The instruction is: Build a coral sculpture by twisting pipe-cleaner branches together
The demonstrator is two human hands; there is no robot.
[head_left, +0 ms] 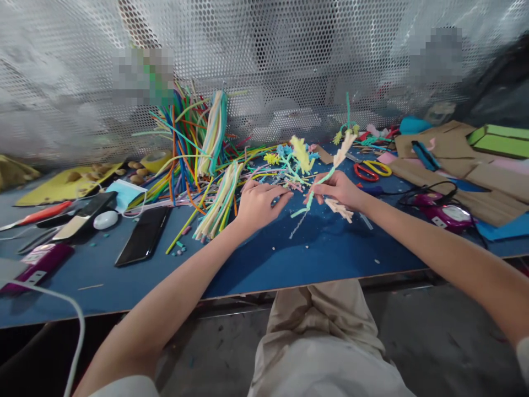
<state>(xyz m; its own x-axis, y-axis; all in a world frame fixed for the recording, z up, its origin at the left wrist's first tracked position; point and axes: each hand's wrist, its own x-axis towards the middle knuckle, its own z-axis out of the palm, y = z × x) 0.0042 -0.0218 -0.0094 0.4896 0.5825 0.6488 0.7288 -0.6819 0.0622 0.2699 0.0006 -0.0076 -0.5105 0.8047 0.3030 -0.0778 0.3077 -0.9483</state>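
Observation:
My right hand (336,190) pinches a pale green pipe-cleaner stem (309,199) between thumb and fingers, above the blue table. A fuzzy peach pipe-cleaner piece (344,149) rises at its upper end, and a thin twisted tail hangs from the lower end. My left hand (261,205) is just to the left, with thumb and index fingertips brought together; anything between them is too small to make out. Behind the hands stands a yellow leaf-like pipe-cleaner piece (302,154). Another peach branched piece (339,210) shows beneath my right hand. Beside my left hand lies a pastel pipe-cleaner bundle (219,205).
A black phone (142,236), white mouse (105,220) and purple device (43,263) lie leftward. Loose pipe cleaners (177,143) crowd against the perforated metal screen (264,66). Rightward are scissors (372,170), brown cardboard (491,187) and another purple device (444,210) with a cable.

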